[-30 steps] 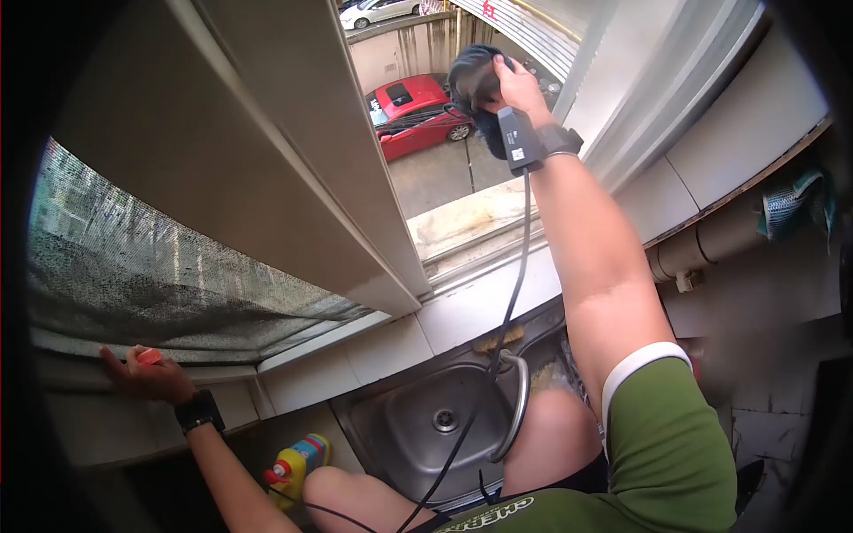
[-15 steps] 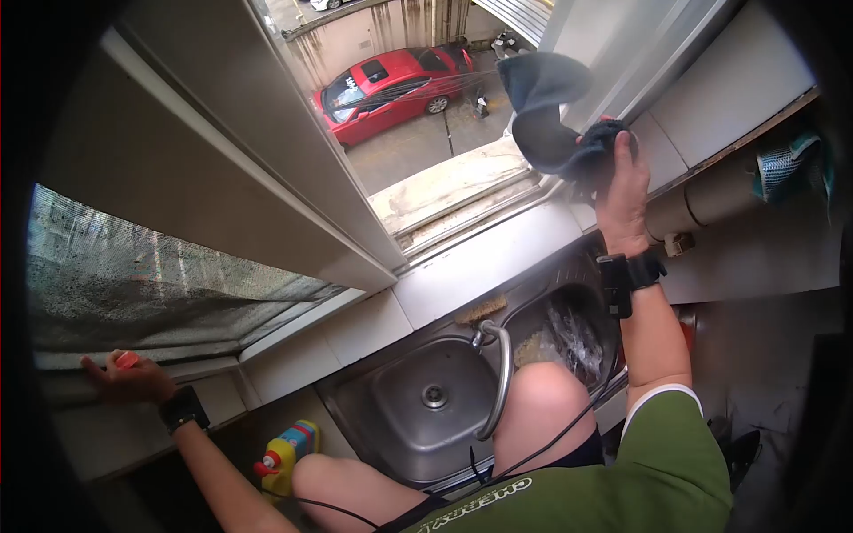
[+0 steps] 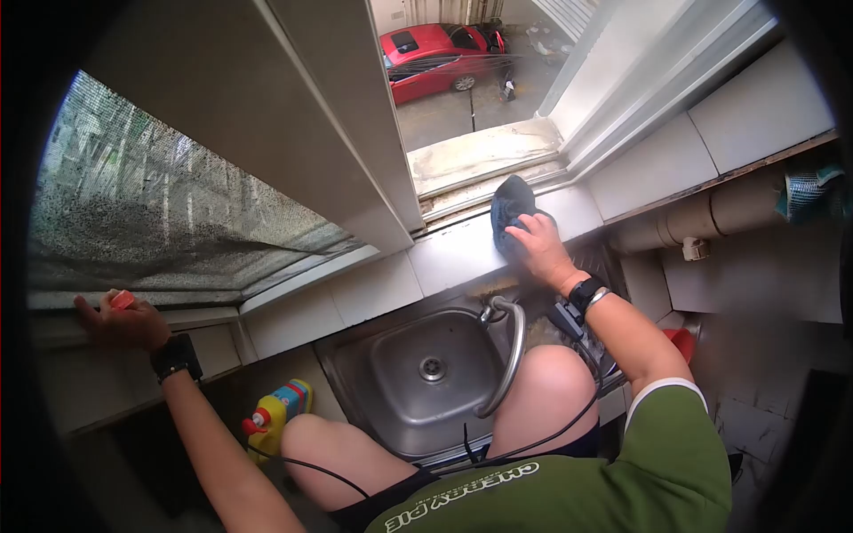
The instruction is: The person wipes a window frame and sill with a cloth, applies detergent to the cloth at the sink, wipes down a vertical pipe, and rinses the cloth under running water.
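A dark blue-grey cloth (image 3: 510, 202) is bunched under my right hand (image 3: 544, 249), whose fingers grip it against the white tiled sill (image 3: 453, 253) below the open window. My left hand (image 3: 129, 324) is at the far left by the lower frame of the textured glass pane (image 3: 178, 195). It holds a small red-orange object (image 3: 122, 300), partly hidden by the fingers, so its kind does not show. Both wrists wear dark bands.
Below me, the steel sink (image 3: 426, 364) has a curved faucet (image 3: 511, 355) beside my knee. A yellow bottle (image 3: 280, 413) with a red cap stands left of it. A pipe (image 3: 737, 209) and a hanging teal cloth (image 3: 810, 191) are at right. Outside is a red car (image 3: 435, 58).
My right hand has brought the cloth down and left, from the window's right side to the sill. The left hand keeps the red-orange object near the frame. The view has shifted.
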The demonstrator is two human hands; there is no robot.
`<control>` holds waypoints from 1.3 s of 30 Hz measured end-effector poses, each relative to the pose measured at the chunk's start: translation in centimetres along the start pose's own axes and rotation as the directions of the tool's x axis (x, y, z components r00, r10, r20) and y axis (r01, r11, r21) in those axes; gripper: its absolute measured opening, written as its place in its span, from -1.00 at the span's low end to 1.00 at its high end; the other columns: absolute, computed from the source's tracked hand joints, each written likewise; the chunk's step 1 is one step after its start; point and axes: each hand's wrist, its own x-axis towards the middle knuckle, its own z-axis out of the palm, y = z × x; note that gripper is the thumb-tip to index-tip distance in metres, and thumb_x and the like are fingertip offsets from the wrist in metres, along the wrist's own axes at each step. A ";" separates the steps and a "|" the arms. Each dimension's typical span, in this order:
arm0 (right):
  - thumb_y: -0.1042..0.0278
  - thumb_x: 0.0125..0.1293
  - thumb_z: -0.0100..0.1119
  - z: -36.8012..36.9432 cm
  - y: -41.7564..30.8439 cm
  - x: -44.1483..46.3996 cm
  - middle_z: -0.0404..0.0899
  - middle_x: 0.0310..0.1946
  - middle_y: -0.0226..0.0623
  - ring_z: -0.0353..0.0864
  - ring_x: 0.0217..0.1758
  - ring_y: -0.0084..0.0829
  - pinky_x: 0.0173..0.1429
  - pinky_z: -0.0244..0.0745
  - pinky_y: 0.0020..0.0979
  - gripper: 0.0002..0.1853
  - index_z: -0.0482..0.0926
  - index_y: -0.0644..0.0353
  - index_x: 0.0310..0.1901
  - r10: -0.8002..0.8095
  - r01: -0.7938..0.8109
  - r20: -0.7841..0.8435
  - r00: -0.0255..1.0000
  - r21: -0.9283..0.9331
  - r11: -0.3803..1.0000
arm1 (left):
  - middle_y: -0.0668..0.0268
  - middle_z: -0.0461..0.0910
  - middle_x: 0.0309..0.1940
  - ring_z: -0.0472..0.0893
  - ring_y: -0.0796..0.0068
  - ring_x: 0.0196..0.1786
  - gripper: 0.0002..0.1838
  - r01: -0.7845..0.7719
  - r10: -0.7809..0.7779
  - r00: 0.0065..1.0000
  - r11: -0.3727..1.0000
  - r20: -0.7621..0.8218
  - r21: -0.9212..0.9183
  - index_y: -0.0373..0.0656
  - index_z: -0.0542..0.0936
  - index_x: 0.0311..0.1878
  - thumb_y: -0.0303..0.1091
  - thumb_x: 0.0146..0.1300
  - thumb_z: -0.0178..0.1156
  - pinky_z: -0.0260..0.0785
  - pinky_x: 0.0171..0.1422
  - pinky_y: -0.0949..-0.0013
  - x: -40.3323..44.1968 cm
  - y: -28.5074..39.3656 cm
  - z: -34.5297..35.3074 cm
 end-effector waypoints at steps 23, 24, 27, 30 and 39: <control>0.28 0.18 0.04 3.4 -13.0 11.4 0.19 0.30 -0.27 0.13 0.39 -0.17 0.43 0.05 -0.20 -0.48 0.32 -0.19 0.22 -0.816 0.790 0.375 0.440 0.270 0.551 | 0.16 0.34 0.25 0.38 0.05 0.22 -0.92 -0.034 0.019 0.992 0.992 -0.126 -0.118 -0.16 0.53 -0.51 -0.49 0.09 0.13 0.23 0.18 0.00 0.2 1.0 -0.4; 0.29 0.17 0.04 1.9 -11.9 11.6 0.19 0.30 -0.27 0.13 0.39 -0.17 0.43 0.05 -0.20 -0.48 0.32 -0.19 0.22 -0.827 0.803 0.376 0.418 0.272 0.530 | 0.16 0.35 0.24 0.39 0.06 0.22 -0.92 -0.054 0.040 0.989 0.993 -0.142 -0.100 -0.15 0.52 -0.50 -0.49 0.09 0.14 0.23 0.18 0.00 -0.1 0.4 0.1; 0.29 0.13 0.08 -0.2 -9.6 12.3 0.17 0.32 -0.28 0.08 0.42 -0.20 0.43 0.03 -0.16 -0.45 0.33 -0.22 0.22 -0.834 0.815 0.431 0.346 0.302 0.494 | 0.17 0.37 0.22 0.39 0.08 0.21 -0.94 -0.052 0.041 0.991 0.994 -0.125 -0.091 -0.14 0.52 -0.47 -0.51 0.09 0.15 0.24 0.18 0.01 0.1 0.4 0.2; 0.20 0.09 0.14 -0.4 -5.5 11.5 0.11 0.36 -0.36 -0.03 0.47 -0.23 0.39 0.03 0.08 -0.44 0.35 -0.28 0.20 -0.805 0.863 0.477 0.353 0.166 0.477 | 0.17 0.38 0.20 0.40 0.07 0.19 -0.94 -0.029 0.020 0.996 0.995 -0.093 -0.093 -0.13 0.52 -0.46 -0.52 0.08 0.16 0.25 0.18 0.03 0.4 0.6 -0.3; 0.49 0.07 0.05 -1.2 1.5 5.5 0.25 0.21 -0.25 0.17 0.33 -0.17 0.34 0.16 -0.15 -0.51 0.45 -0.11 0.10 -0.380 0.409 0.220 0.899 -0.105 0.907 | 0.05 0.42 0.17 0.44 0.01 0.15 -0.88 -0.037 0.032 0.995 0.998 -0.094 -0.059 -0.20 0.55 -0.54 -0.48 0.09 0.11 0.27 0.18 0.03 0.4 0.5 -0.2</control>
